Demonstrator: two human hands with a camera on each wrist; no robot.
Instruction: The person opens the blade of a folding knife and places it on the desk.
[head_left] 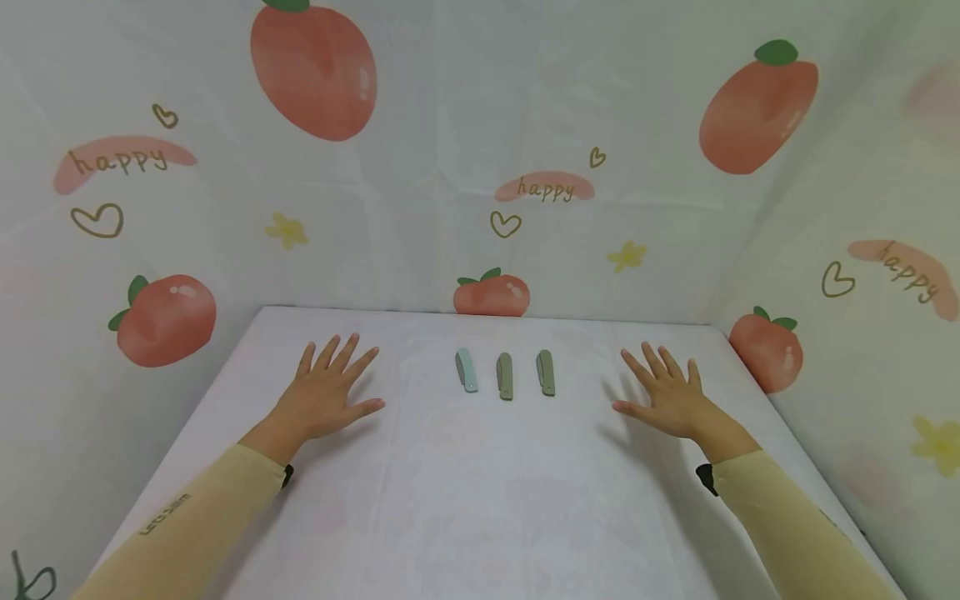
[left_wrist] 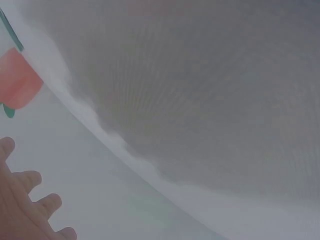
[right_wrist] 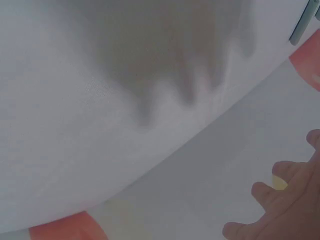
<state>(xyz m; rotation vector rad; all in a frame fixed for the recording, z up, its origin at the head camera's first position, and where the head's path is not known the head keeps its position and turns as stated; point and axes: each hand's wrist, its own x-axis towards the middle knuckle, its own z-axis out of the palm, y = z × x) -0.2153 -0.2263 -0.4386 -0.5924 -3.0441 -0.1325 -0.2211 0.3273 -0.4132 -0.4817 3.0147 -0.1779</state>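
Three small folding knives lie in a row near the back of the white table, each with its blade folded against the handle. The left one (head_left: 467, 370) is pale mint; the middle one (head_left: 506, 377) and the right one (head_left: 547, 372) are olive green. My left hand (head_left: 321, 396), fingers spread, is to the left of the row, apart from the knives. On the other side, my right hand (head_left: 670, 398) is spread too, its shadow falling on the cloth below. Both hands hold nothing. A knife handle (right_wrist: 302, 22) shows at the top right corner of the right wrist view.
The table (head_left: 465, 517) has a white cover. Behind it and along both sides hangs a white curtain (head_left: 435, 167) printed with red fruit, hearts, yellow flowers and the word "happy". Beige sleeves (head_left: 187, 517) cover both forearms, with a dark band at each wrist.
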